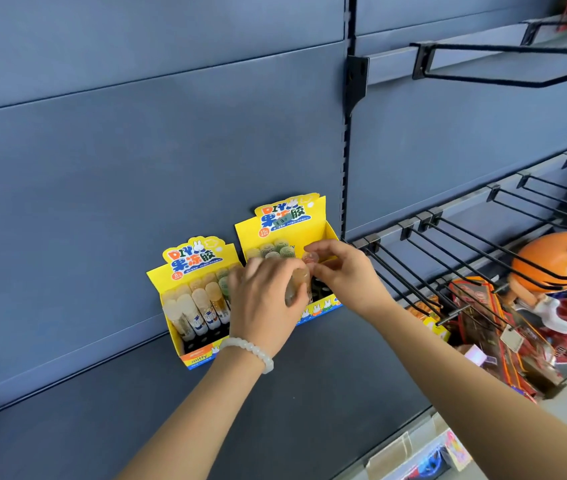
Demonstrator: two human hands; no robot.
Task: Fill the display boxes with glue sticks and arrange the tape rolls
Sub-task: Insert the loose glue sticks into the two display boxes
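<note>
Two yellow display boxes stand side by side against the blue back panel. The left box (185,327) holds several translucent glue sticks (202,306) standing upright. The right box (330,233) holds several glue sticks at its back left, with dark empty holes in front. My left hand (264,299) is over the gap between the boxes, shut on a clear amber glue stick (297,285). My right hand (341,271) reaches into the right box and pinches a glue stick with an orange cap (310,258). No tape rolls are in view.
Black wire peg hooks (455,258) stick out from the panel to the right. Below them hang packaged goods (483,327) and an orange toy figure (552,268). A longer hook (490,64) juts out at the upper right. A white bead bracelet (251,351) circles my left wrist.
</note>
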